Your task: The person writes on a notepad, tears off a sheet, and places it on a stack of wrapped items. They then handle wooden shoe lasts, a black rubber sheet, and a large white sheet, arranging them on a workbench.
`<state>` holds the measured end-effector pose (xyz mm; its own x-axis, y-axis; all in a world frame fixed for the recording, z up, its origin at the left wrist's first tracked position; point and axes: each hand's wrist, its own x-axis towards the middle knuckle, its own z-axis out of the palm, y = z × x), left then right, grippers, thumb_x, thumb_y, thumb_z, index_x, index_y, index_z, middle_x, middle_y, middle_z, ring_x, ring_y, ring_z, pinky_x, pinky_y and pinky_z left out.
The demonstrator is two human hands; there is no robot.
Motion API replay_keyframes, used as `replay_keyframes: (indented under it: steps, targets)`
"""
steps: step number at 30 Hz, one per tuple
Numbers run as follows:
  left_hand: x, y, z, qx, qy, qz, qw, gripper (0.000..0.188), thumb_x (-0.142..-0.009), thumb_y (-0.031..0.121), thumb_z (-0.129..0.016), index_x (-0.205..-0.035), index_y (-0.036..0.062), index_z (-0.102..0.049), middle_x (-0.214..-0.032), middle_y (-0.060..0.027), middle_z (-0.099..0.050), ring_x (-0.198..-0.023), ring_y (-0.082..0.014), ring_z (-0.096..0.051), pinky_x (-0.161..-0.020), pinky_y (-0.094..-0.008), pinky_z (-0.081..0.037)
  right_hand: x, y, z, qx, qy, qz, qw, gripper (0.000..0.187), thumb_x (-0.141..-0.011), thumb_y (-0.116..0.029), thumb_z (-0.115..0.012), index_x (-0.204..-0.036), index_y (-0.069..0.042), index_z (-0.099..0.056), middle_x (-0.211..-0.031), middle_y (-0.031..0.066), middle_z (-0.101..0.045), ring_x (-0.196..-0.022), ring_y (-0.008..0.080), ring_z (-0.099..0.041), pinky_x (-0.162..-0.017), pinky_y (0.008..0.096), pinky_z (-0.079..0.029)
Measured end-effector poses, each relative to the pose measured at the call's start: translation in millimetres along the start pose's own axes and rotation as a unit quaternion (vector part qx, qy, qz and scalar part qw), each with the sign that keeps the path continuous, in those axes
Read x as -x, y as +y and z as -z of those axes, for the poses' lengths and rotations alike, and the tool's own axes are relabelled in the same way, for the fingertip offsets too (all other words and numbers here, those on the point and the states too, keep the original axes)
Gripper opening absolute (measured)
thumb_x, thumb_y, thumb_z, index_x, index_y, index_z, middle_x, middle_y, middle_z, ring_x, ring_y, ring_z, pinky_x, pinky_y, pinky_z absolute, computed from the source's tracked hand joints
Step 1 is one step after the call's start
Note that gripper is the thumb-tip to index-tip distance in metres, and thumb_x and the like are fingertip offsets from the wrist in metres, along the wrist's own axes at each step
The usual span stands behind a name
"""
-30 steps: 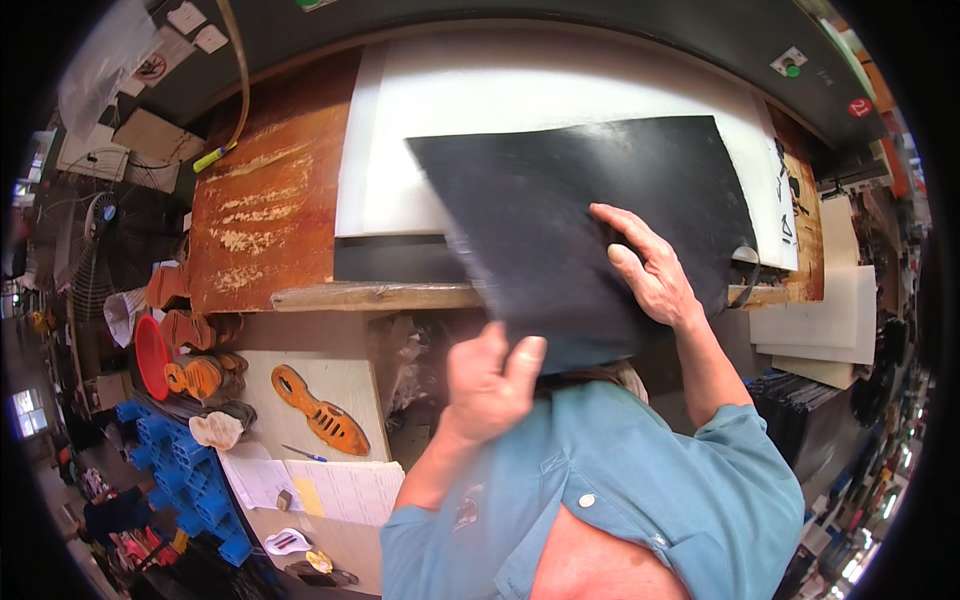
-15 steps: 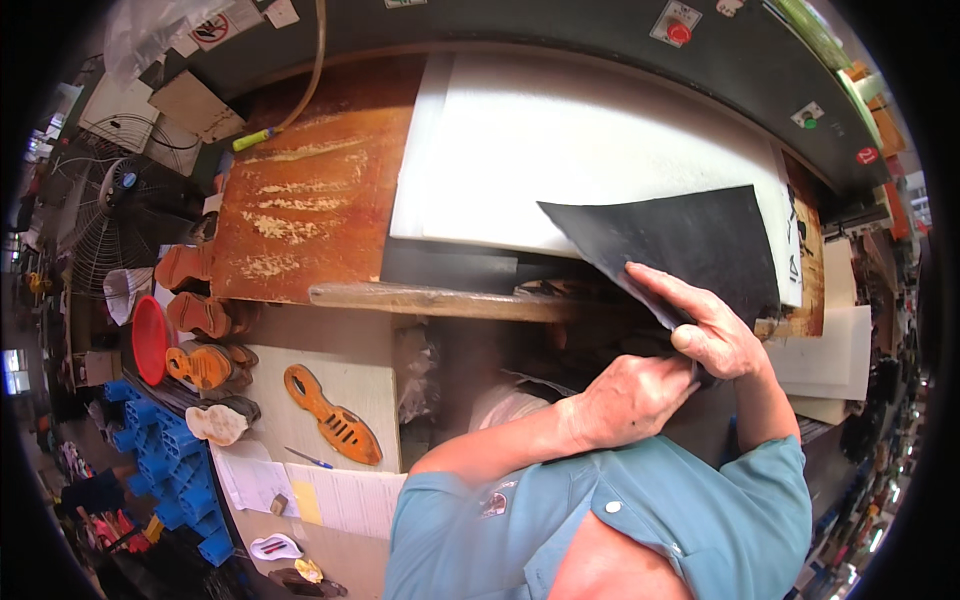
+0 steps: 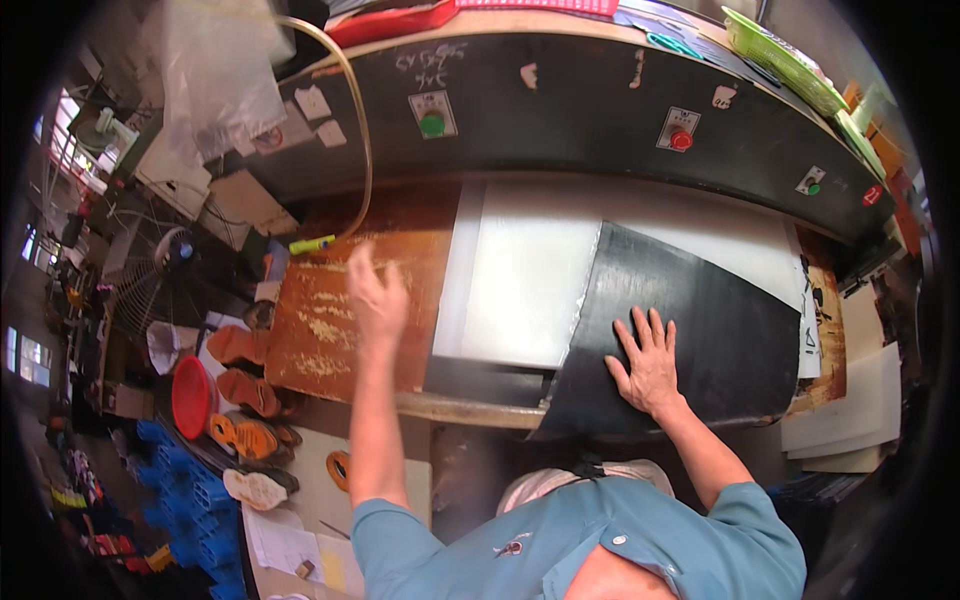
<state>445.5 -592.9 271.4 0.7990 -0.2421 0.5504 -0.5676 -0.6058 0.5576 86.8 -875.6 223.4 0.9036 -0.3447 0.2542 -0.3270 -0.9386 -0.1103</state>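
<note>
Black sheet spread on white board of press bed.
Lay flat, overhanging near edge; pinned under right hand, palm flat, fingers splayed; left hand raised open above brown board, holding nothing.

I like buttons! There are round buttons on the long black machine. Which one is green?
The green button is the leftmost one, on the black machine panel above the rusty brown plate. The other round buttons farther right, like the middle one, are red.

Worn brown bench — white board, black sheet on top.
</note>
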Motion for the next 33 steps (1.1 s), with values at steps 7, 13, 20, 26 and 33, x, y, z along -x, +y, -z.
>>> replay_keyframes:
  steps: [7, 13, 20, 26, 33]
  targets:
    - [-81.3, -86.3, -37.0, -0.230, -0.142, -0.001, 0.963, 0.034, -0.103, 0.028, -0.066, -0.122, 0.0006, -0.068, -0.121, -0.0236, -0.068, -0.119, -0.0437, -0.061, -0.103, -0.0548, -0.050, -4.9, -3.9, 10.4, -0.040, -0.009, -0.024, 0.999, 0.065, -0.093, -0.045, -0.070, -0.148, -0.012, -0.062, -0.163, 0.0223, -0.042, -0.153, 0.0487, -0.032, -0.125, 0.0696, -0.018]
    - [-99.6, 11.0, 64.5, -0.059, 0.113, -0.117, 0.985, 0.029, -0.113, 0.019, -0.052, -0.092, 0.0001, -0.058, -0.084, -0.0155, -0.055, -0.072, -0.0317, -0.053, -0.066, -0.0430, -0.047, -4.0, -2.0, 8.1, -0.046, 0.004, -0.026, 0.999, 0.066, -0.089, -0.046, -0.073, -0.146, -0.013, -0.064, -0.162, 0.0214, -0.044, -0.152, 0.0479, -0.033, -0.125, 0.0695, -0.018]
    - [-125.3, 198.5, 228.6, 0.306, 0.276, -0.187, 0.892, 0.037, -0.114, 0.022, -0.043, -0.079, 0.0101, -0.043, -0.074, -0.0006, -0.039, -0.062, -0.0075, -0.034, -0.041, -0.0213, -0.022, -5.8, -3.0, 8.0, -0.051, 0.008, -0.024, 0.998, 0.066, -0.088, -0.045, -0.074, -0.145, -0.012, -0.065, -0.161, 0.0220, -0.045, -0.152, 0.0486, -0.034, -0.124, 0.0705, -0.019]
    - [-167.3, 257.4, 211.8, 0.337, 0.352, -0.243, 0.839, 0.041, -0.109, 0.018, -0.047, -0.072, 0.0089, -0.033, -0.074, -0.0041, -0.035, -0.069, -0.0171, -0.039, -0.055, -0.0283, -0.029, -5.8, -3.6, 11.1, -0.053, 0.019, -0.026, 0.998, 0.063, -0.091, -0.044, -0.072, -0.144, -0.011, -0.066, -0.160, 0.0230, -0.047, -0.150, 0.0491, -0.037, -0.124, 0.0690, -0.022]
    - [-287.4, 151.6, 107.2, 0.209, 0.204, -0.191, 0.937, 0.047, -0.113, 0.027, -0.045, -0.079, -0.0034, -0.058, -0.083, -0.0143, -0.067, -0.061, -0.0199, -0.061, -0.063, -0.0300, -0.051, -5.4, 0.6, 9.0, -0.061, 0.018, -0.027, 0.998, 0.064, -0.091, -0.049, -0.072, -0.145, -0.014, -0.066, -0.161, 0.0209, -0.047, -0.150, 0.0472, -0.038, -0.124, 0.0682, -0.023]
